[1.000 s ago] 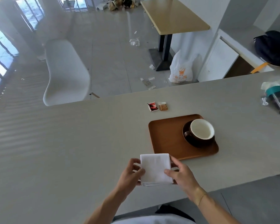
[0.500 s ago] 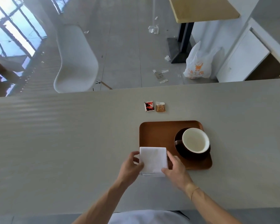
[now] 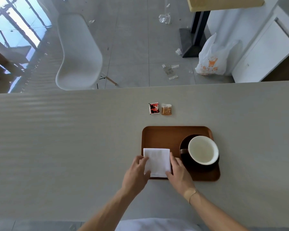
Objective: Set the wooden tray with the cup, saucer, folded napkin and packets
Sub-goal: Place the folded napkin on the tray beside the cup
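A: What do I have on the counter (image 3: pixel 73 147)?

B: I count 1 wooden tray (image 3: pixel 163 137), 1 cup (image 3: pixel 203 150), 1 dark saucer (image 3: pixel 184 147), 1 folded white napkin (image 3: pixel 157 160) and 2 packets.

A: Where does each sit, taking the tray as the mark?

B: The saucer lies in the tray's right half with the cup on it, white inside, handle turned left. The napkin lies flat in the tray's near left corner. Both packets lie on the counter beyond the tray's far edge, side by side and just apart: the red and black packet (image 3: pixel 154 108) on the left, the tan packet (image 3: pixel 166 109) on the right.

A: And my hands?

B: I see my left hand (image 3: pixel 137 172) with its fingers curled on the napkin's left edge and my right hand (image 3: pixel 178 172) with its fingers on the right edge, so both pinch the napkin from the sides. The right hand lies over the tray, just beside the saucer.

A: Any writing?

B: The packets carry print too small to read. Beyond the counter, 1 white plastic bag (image 3: pixel 213 59) on the floor bears an orange shopping cart logo and orange characters I cannot make out. 1 white chair (image 3: pixel 78 52) stands there too.
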Available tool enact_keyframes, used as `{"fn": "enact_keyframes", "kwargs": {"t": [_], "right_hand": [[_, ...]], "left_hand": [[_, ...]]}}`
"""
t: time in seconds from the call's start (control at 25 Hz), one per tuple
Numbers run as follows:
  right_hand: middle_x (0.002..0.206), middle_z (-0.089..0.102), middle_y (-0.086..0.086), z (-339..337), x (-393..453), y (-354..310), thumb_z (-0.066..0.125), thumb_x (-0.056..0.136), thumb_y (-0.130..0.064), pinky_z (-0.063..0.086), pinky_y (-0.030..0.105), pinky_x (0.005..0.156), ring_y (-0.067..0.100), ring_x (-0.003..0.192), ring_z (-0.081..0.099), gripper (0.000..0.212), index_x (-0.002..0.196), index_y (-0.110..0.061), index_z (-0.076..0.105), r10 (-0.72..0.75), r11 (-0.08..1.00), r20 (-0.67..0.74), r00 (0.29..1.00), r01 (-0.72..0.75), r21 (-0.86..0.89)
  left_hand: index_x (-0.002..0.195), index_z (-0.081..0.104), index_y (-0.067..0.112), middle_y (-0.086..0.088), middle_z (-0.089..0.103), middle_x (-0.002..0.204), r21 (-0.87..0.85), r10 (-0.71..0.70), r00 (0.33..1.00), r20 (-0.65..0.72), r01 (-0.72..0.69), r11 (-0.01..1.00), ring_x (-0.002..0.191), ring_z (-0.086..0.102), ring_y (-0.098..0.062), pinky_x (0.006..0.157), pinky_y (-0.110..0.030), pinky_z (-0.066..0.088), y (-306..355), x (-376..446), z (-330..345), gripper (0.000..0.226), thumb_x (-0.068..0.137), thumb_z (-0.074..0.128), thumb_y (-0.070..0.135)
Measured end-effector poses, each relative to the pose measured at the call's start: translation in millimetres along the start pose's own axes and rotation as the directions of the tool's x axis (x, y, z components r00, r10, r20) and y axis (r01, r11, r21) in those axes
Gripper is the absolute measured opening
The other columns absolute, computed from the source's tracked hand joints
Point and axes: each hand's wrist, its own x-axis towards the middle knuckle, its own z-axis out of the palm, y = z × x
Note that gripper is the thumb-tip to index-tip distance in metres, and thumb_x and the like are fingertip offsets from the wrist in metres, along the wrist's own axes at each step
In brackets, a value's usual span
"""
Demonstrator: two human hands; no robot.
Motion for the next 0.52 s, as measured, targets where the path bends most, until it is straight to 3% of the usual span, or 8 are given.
{"fn": "enact_keyframes", "kwargs": {"t": [0.16, 0.28, 0.4, 0.52], "right_hand": [[0.145, 0.037, 0.003, 1.9, -0.7, 2.4, 0.050, 0.094, -0.031, 0.048, 0.029, 0.087, 0.021, 0.123, 0.049, 0.069, 0.153, -0.016, 0.018, -0.048, 0.984, -0.044, 0.998, 0.040, -0.175], [0.151, 0.034, 0.006, 6.1, -12.2, -4.1, 0.049, 0.095, -0.036, 0.049, 0.030, 0.095, 0.022, 0.131, 0.042, 0.068, 0.152, -0.013, 0.019, -0.047, 0.970, -0.081, 0.996, 0.026, -0.243], [0.153, 0.037, 0.011, 13.9, -22.5, -14.5, 0.053, 0.094, -0.032, 0.051, 0.037, 0.098, 0.028, 0.134, 0.045, 0.063, 0.148, -0.007, 0.032, -0.204, 0.927, -0.172, 0.964, 0.134, -0.350], [0.155, 0.034, 0.012, 15.7, -6.8, -22.9, 0.040, 0.097, -0.024, 0.039, 0.042, 0.110, 0.030, 0.144, 0.030, 0.055, 0.148, -0.005, 0.033, -0.354, 0.855, -0.126, 0.927, 0.266, -0.446]], "left_hand": [[0.136, 0.042, 0.027, 0.000, 0.046, 0.132, 0.269, 0.029, 0.999, -0.042, -0.017, 0.963, 0.114, 0.045, -0.021, 0.089, -0.029, 0.044, 0.7, 0.1, 4.5, 0.052, 0.088, 0.058, 0.036], [0.137, 0.042, 0.029, -0.002, 0.041, 0.140, 0.279, 0.048, 0.998, -0.036, -0.036, 0.960, 0.123, 0.038, -0.025, 0.097, -0.034, 0.041, -3.1, -1.5, 2.0, 0.052, 0.088, 0.057, 0.040], [0.133, 0.052, 0.018, -0.009, 0.048, 0.141, 0.279, 0.200, 0.971, -0.130, -0.157, 0.947, 0.130, 0.041, -0.032, 0.101, -0.043, 0.046, -11.2, -1.5, 0.2, 0.046, 0.091, 0.055, 0.034], [0.144, 0.044, 0.010, -0.013, 0.037, 0.155, 0.324, 0.312, 0.944, -0.111, -0.263, 0.909, 0.146, 0.028, -0.032, 0.116, -0.045, 0.029, -6.3, 8.1, 8.2, 0.050, 0.098, 0.041, 0.031]]}}
